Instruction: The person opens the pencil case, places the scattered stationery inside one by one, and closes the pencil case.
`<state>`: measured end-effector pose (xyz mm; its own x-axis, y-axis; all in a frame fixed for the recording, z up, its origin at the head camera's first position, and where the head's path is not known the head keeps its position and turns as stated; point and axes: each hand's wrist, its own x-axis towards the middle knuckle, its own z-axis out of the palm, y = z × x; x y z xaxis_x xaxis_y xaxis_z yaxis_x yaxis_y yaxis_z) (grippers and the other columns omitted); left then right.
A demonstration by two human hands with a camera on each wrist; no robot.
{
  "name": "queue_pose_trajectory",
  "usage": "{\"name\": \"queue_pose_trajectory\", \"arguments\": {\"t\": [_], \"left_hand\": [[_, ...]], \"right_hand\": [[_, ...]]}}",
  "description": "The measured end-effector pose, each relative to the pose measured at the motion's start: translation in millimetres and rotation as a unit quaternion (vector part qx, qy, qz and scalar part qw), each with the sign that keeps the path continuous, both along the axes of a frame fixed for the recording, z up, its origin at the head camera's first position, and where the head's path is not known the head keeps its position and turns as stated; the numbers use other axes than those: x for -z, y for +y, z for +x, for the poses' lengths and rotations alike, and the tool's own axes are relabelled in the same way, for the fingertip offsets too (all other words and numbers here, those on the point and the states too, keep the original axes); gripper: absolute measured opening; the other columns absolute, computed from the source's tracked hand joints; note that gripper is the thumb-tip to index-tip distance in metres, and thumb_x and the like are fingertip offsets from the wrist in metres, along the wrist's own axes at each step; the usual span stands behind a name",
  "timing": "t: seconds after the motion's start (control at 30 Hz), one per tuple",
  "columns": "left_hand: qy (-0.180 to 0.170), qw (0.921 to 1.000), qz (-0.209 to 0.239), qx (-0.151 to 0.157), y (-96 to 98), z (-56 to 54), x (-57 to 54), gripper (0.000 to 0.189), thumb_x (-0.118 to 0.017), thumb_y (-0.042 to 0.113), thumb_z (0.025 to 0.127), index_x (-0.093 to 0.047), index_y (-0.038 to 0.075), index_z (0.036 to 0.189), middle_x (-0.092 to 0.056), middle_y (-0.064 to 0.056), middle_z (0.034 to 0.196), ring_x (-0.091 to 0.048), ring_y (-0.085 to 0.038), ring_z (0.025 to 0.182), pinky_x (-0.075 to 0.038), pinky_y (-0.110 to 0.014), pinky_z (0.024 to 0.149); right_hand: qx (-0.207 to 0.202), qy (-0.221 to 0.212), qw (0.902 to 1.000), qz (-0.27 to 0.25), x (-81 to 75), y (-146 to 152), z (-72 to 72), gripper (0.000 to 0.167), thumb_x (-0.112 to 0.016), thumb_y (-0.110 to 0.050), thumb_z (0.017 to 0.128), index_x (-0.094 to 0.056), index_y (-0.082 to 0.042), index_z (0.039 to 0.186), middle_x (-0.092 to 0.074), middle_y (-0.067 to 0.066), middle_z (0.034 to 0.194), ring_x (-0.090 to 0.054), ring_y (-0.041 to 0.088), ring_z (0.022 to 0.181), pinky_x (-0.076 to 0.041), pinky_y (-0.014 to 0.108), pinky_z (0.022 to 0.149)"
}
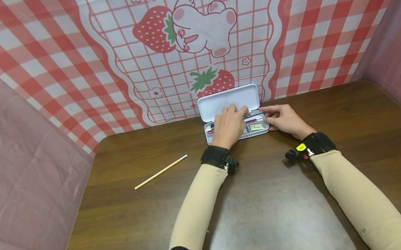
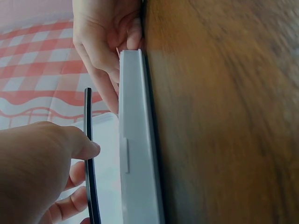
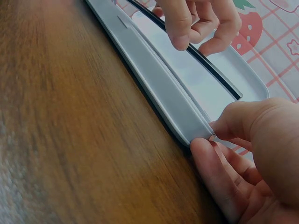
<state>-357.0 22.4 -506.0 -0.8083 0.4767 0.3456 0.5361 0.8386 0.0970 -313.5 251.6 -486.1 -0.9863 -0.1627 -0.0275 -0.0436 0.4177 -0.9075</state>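
Observation:
A pale pencil case stands open on the table with its lid raised at the back. My left hand is over the case and pinches a dark pencil between thumb and fingers. In the right wrist view that pencil slants above the case, in front of the lid. My right hand holds the right end of the case, thumb and fingers at its corner. Inside lie several pencils, partly hidden by the left hand, and a small yellow-green eraser in the right front compartment.
A yellow-and-white pencil lies on the brown wooden table, left of the case. Behind the table hangs a red-and-white checked cloth with strawberry pictures. Pink cloth hangs at both sides.

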Motion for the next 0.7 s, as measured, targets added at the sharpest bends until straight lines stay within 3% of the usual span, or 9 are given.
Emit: {"name": "queue_pose_trajectory", "arguments": {"t": [0.17, 0.4, 0.7], "left_hand": [[0.01, 0.9998, -0.016, 0.0, -2.5, -6.9, 7.8, 0.027, -0.068, 0.025, 0.103, -0.071, 0.037, 0.127, -0.069, 0.004, 0.111, -0.065, -0.02, 0.097, -0.051, -0.036, 0.066], [-0.002, 0.9999, -0.006, -0.011, -2.2, 0.1, 2.5, 0.026, -0.07, 0.024, 0.104, -0.071, 0.035, 0.127, -0.07, 0.002, 0.112, -0.065, -0.021, 0.099, -0.053, -0.036, 0.068], [-0.027, 0.9996, 0.0, -0.007, -3.3, -2.8, 3.6, 0.028, -0.067, 0.022, 0.106, -0.071, 0.035, 0.13, -0.069, 0.002, 0.115, -0.062, -0.02, 0.1, -0.05, -0.035, 0.071]], "right_hand": [[0.004, 0.0, 1.0, -0.002, -0.3, -0.5, 0.1, 0.048, -0.068, -0.004, 0.108, -0.063, 0.004, 0.155, -0.063, 0.022, 0.122, -0.062, -0.003, 0.08, -0.062, 0.015, 0.071], [0.003, -0.001, 1.0, 0.007, -2.4, -1.5, 1.5, 0.048, -0.067, -0.005, 0.109, -0.062, 0.003, 0.156, -0.062, 0.021, 0.125, -0.061, -0.002, 0.081, -0.062, 0.014, 0.071], [0.005, -0.001, 1.0, 0.003, -1.7, -1.2, 1.4, 0.049, -0.068, -0.004, 0.108, -0.062, 0.003, 0.156, -0.063, 0.016, 0.12, -0.061, -0.002, 0.081, -0.062, 0.015, 0.071]]}}
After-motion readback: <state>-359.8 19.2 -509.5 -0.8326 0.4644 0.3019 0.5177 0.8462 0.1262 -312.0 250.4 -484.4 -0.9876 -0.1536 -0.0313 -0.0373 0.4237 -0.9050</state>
